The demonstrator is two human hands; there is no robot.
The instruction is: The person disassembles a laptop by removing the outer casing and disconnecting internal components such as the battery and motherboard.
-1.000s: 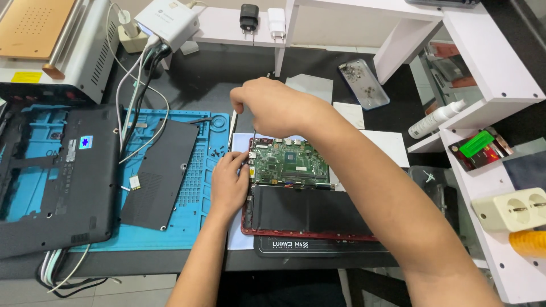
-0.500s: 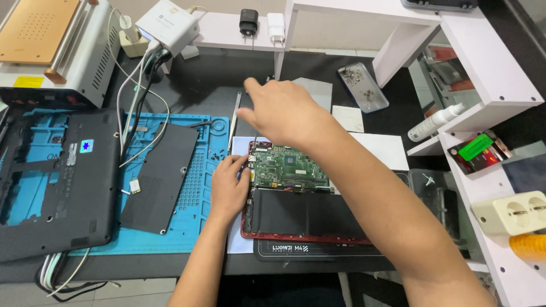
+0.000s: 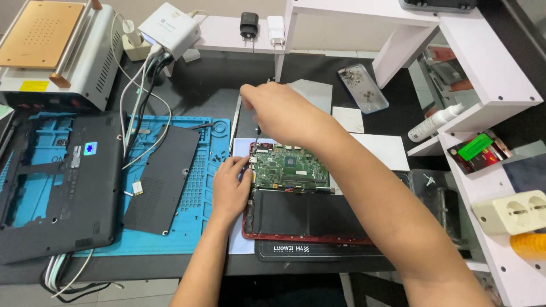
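Two hands: left (image 3: 228, 190), right (image 3: 278, 111). One green circuit board (image 3: 290, 167). One blue mat (image 3: 196, 187). Two wall chargers: black (image 3: 249, 25), white (image 3: 275, 29). One spray bottle (image 3: 435, 122).

— We see a green circuit board (image 3: 291, 166), matt with small shiny metal parts, above a flat black battery pack (image 3: 307, 215) with a dull, smooth skin, both set in a glossy red plastic laptop shell (image 3: 246, 226).

— We agree. We also note the blue silicone work mat (image 3: 196, 187), matt and ribbed, the dark grey plastic laptop base (image 3: 62, 187) with a fine-grained finish, and white paper sheets (image 3: 387, 149), plain and unglossed.
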